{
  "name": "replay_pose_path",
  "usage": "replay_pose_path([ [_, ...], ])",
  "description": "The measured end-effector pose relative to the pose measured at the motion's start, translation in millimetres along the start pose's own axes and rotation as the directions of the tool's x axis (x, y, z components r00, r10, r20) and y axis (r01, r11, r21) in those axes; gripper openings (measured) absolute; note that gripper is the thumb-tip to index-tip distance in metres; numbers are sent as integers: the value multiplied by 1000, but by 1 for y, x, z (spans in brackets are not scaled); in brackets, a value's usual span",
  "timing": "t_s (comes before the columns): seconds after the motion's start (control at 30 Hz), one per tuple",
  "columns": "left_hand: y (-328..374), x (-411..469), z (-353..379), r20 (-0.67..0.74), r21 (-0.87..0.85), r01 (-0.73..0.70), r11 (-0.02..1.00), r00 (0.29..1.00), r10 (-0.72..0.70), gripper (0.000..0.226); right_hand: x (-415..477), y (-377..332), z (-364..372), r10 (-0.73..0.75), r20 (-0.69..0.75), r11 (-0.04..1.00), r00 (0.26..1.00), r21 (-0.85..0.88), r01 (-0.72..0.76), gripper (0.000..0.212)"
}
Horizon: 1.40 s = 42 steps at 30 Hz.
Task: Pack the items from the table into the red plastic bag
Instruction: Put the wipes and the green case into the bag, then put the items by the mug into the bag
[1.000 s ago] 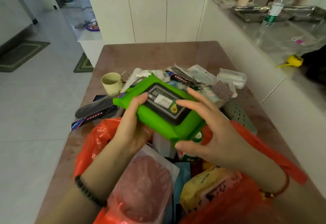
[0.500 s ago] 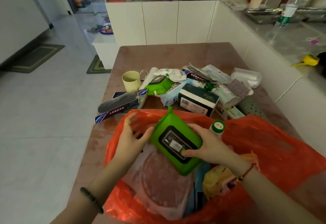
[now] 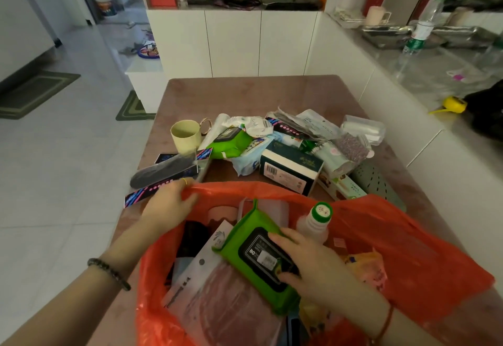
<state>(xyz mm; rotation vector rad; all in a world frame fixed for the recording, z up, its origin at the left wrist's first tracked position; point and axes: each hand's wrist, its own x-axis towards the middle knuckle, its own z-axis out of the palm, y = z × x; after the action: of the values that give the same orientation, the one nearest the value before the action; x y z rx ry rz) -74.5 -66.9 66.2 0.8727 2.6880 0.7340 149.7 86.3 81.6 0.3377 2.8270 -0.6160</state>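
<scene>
Brown table point(image 3: 245, 92) stands beside white cabinets point(image 3: 234, 43).

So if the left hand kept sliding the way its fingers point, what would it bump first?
The left hand grips the red bag's rim, fingers pointing right along it. Straight on, it probably meets the dark tissue box just behind the rim, though depth is unclear.

the right hand point(image 3: 313, 266) presses a green wipes pack point(image 3: 253, 253) into the open red bag point(image 3: 408, 250); the left hand point(image 3: 168, 204) grips the bag's far left rim. more items lie on the surface point(image 3: 245, 95) beyond.
</scene>
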Motion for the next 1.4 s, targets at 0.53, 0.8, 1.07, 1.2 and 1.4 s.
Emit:
replay_pose_path([
  [0.53, 58, 46, 8, 62, -314, -74, 946, 993, 98, 30, 182, 126, -64, 248, 10, 958, 969, -150, -244, 100],
  [0.8, 77, 40, 0, 159, -801, 144, 580, 987, -26, 35, 143, 91, -94, 40, -302, 999, 952, 39, -29, 85],
  [1.07, 97, 19, -32, 312, -942, 287, 173, 941, 134, 66, 69, 24, -87, -596, -635, 792, 492, -568, 226, 54],
  [1.2, 83, -1, -26, 325, -927, 300, 223, 942, 84, 36, 49, 9, -59, -684, -554, 723, 474, -600, 342, 47],
  [1.4, 43, -43, -18, 138, -938, 93, 333, 984, 112, 59, 18, -26, -59, -249, -365, 946, 897, 105, 306, 80],
])
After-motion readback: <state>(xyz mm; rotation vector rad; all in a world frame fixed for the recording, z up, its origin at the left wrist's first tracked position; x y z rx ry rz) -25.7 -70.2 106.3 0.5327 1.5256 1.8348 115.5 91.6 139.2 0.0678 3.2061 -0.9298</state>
